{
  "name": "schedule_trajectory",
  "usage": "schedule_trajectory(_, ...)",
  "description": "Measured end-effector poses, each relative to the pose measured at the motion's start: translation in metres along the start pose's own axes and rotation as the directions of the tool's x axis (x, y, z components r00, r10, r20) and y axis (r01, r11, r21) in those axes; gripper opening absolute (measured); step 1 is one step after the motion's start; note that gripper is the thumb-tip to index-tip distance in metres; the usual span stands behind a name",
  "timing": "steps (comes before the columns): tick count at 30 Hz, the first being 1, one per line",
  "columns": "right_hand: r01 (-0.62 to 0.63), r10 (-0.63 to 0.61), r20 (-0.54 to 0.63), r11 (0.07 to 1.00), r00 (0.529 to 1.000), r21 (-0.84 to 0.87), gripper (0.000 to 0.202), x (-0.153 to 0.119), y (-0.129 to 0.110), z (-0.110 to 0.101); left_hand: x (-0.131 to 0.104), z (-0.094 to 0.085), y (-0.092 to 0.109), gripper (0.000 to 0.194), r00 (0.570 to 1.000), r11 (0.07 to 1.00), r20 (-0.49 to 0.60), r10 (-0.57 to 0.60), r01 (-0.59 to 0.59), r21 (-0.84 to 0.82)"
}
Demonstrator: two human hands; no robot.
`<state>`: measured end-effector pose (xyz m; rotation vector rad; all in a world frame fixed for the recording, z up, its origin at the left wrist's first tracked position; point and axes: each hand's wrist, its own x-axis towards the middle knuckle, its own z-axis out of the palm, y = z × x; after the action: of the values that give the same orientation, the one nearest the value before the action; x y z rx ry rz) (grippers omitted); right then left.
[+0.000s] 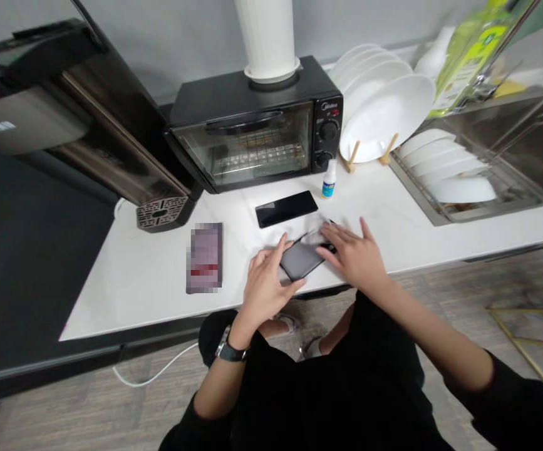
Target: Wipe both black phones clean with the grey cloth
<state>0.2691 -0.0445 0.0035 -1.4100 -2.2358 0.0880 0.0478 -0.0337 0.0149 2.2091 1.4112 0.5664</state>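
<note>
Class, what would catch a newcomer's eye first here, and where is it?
Near the front of the counter, the left hand steadies a dark flat device while the right hand touches a pale wipe on it. Behind stands a black toaster oven, with white plates racked to its right.

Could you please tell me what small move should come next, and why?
Probably draw the wipe toward the left hand: the right hand rests on it at the right end of the dark phone, whose middle lies uncovered while the left hand holds the other.
</note>
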Motion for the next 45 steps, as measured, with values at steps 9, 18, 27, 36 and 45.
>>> schedule_trajectory(9, -0.067, 0.066, -0.042, 0.998, 0.997, -0.004, 0.045, 0.001, -0.005, 0.003, 0.000, 0.000, -0.002, 0.106, 1.000, 1.000, 0.011, 0.011, -0.011, -0.013)
schedule_trajectory(18, -0.083, 0.082, -0.055, 0.996, 0.995, -0.027, 0.049, -0.002, -0.002, 0.001, 0.000, -0.002, 0.001, 0.109, 1.000, 0.999, 0.009, 0.002, -0.002, -0.034)
schedule_trajectory(27, 0.033, -0.033, 0.009, 0.999, 0.999, -0.010, 0.053, -0.014, 0.003, -0.008, 0.001, 0.000, 0.002, 0.110, 1.000, 1.000, 0.006, -0.019, 0.019, -0.009)
schedule_trajectory(36, 0.068, -0.067, 0.038, 0.998, 0.997, -0.014, 0.058, -0.007, 0.002, -0.006, 0.001, 0.002, 0.004, 0.108, 1.000, 1.000, -0.005, -0.024, 0.024, 0.006)
schedule_trajectory(45, 0.186, -0.189, 0.094, 0.982, 0.977, 0.045, 0.075, -0.003, -0.006, -0.001, 0.000, 0.003, 0.001, 0.106, 1.000, 1.000, -0.009, -0.022, 0.023, 0.021)
